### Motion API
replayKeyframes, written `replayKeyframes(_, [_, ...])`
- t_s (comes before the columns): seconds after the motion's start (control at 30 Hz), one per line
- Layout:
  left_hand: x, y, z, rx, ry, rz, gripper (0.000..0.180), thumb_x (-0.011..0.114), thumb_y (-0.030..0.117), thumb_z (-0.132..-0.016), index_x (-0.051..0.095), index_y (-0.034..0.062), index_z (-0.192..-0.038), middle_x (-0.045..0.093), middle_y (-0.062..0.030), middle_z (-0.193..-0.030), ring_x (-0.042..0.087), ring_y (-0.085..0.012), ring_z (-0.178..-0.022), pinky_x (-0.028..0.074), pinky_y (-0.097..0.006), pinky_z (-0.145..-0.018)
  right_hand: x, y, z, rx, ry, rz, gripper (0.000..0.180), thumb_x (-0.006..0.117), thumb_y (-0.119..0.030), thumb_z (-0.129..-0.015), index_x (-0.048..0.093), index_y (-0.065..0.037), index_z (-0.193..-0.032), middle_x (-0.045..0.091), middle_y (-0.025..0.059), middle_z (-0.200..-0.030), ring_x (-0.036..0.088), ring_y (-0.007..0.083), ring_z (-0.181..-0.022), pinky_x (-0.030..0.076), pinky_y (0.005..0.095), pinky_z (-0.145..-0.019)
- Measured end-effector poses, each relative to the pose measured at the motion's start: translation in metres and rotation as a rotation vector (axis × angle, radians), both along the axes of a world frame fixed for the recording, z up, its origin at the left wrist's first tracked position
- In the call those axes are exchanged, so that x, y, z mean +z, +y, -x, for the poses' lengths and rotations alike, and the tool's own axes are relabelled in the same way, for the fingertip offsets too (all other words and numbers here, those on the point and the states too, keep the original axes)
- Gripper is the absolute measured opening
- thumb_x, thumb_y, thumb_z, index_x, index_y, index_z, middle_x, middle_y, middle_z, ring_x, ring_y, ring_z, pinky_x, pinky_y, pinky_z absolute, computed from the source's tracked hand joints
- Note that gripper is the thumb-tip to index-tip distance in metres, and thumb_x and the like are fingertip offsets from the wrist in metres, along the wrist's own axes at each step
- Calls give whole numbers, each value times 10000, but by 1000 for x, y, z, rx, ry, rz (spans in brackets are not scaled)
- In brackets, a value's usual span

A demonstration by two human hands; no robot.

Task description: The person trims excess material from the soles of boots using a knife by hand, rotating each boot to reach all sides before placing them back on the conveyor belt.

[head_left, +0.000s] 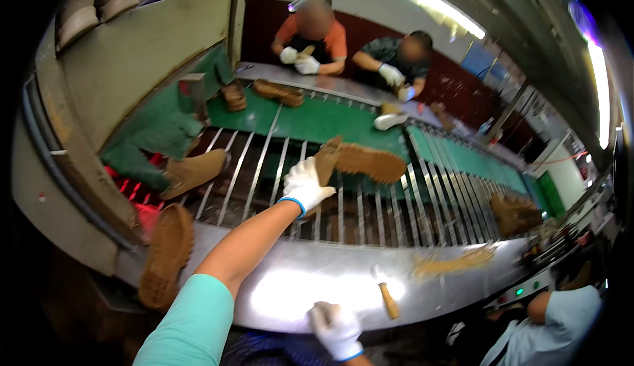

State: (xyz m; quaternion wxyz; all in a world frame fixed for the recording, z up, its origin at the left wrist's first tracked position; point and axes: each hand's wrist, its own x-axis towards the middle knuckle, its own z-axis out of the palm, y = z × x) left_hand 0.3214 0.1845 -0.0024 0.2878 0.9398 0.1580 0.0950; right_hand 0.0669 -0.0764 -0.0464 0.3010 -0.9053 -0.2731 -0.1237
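My left hand (pixel 305 184), in a white glove with a blue cuff, reaches over the slatted conveyor and grips a tan boot (pixel 327 159). A ridged brown sole (pixel 371 163) lies right against that boot, facing up; whether the two are one piece I cannot tell. Low in the view, my right hand (pixel 335 330), also gloved, is at the near edge of the metal table (pixel 284 300). Its fingers are blurred. Closest to it lies a small tool with a wooden handle (pixel 388 301) and a pale flat blade.
A tan boot (pixel 195 173) lies by the green flap (pixel 155 141) of a red-lit tunnel. Another brown sole (pixel 166 257) leans nearby. More brown footwear (pixel 277 92) sits on green sheeting. Two gloved people (pixel 314 36) work across the conveyor; a person's arm (pixel 548 313) shows at right.
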Motion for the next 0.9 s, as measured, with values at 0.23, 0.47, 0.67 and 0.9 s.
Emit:
replayKeyframes(0.23, [-23,3,-53,172,19,396,740,862,399,-839,565,25,-1404,739,-228,-1251,752,-393,-1116,602,-519,-968,-25,-19,16,-87,75,128,294,818,-391,-910,814,-167,-1100,776,146,-921,746,344,-819,591,490,-769])
replayKeyframes(0.47, [36,57,76,-119,-159,1221,537,786,316,-949,632,61,-1396,750,-118,-1161,743,-248,-966,614,-378,-831,10,0,1,15,181,-10,236,777,-357,-939,816,-136,-1013,764,113,-820,761,303,-719,610,411,-665])
replayKeyframes(0.67, [191,4,233,-929,112,130,940,957,404,-779,527,41,-1532,648,-175,-1436,641,-347,-1300,507,-445,-1139,50,-12,-4,327,1521,-1140,847,326,-702,-1112,569,74,-1352,691,198,-1070,687,282,-832,591,412,-727])
replayKeyframes(0.9, [110,93,270,-357,27,-179,622,790,293,-892,624,71,-1449,609,-179,-1479,550,-367,-1410,449,-461,-1202,12,-36,93,217,1504,-1435,739,453,-756,-1019,641,-80,-1251,698,146,-966,660,354,-813,573,520,-735])
